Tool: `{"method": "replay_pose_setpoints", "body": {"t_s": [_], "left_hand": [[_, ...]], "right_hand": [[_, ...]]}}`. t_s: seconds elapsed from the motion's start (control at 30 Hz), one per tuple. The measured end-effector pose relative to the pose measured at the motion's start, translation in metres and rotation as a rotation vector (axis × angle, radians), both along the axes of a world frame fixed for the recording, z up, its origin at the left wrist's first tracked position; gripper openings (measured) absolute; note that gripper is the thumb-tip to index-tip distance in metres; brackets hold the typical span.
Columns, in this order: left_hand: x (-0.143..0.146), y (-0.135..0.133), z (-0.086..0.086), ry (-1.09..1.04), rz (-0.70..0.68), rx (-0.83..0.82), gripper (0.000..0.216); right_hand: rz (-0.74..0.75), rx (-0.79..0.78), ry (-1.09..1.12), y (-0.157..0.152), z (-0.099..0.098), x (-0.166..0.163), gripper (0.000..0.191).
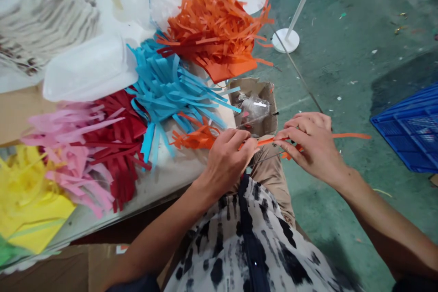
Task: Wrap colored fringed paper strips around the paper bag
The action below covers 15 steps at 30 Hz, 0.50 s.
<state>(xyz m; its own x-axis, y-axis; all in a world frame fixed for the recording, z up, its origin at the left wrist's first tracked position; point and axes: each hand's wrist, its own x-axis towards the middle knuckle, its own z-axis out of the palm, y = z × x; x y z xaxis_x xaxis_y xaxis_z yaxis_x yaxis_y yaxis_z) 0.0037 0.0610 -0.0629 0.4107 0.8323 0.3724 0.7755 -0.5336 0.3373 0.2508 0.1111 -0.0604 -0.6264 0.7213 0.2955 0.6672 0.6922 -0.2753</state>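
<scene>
Over my lap, a bundle of orange paper strips [196,138] is stretched between my two hands. Its fringed ends fan out left of my left hand [228,157], whose fingers are closed round the bundle. A narrow twisted section of orange paper crosses the gap to my right hand [310,143], which pinches it between thumb and fingers. One orange strip [352,136] sticks out beyond the right hand. A thin dark cord or wire [301,75] passes close to the right hand; whether the fingers hold it, I cannot tell.
On the table to the left lie fringed paper piles: orange [219,27], blue [171,84], dark red [116,146], pink [75,141] and yellow [34,200]. A white foam box [91,68] sits behind. Beyond my hands stands an open carton [270,121]; blue crates [410,127] are right.
</scene>
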Motion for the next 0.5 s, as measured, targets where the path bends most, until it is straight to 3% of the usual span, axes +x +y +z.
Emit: {"method": "replay_pose_setpoints", "body": {"t_s": [0.17,0.3,0.5], "left_hand": [[-0.002,-0.003,0.002,-0.099,0.098,-0.054,0.005],[-0.006,-0.001,0.004,-0.202,0.138,-0.088,0.022],[-0.009,0.000,0.007,-0.272,0.167,-0.180,0.025]], "right_hand": [[-0.021,-0.131,-0.011,0.004,0.009,-0.002,0.016],[-0.003,-0.212,-0.017,0.010,0.018,-0.003,0.015],[0.034,-0.257,-0.114,0.018,0.027,-0.007,0.017]]}}
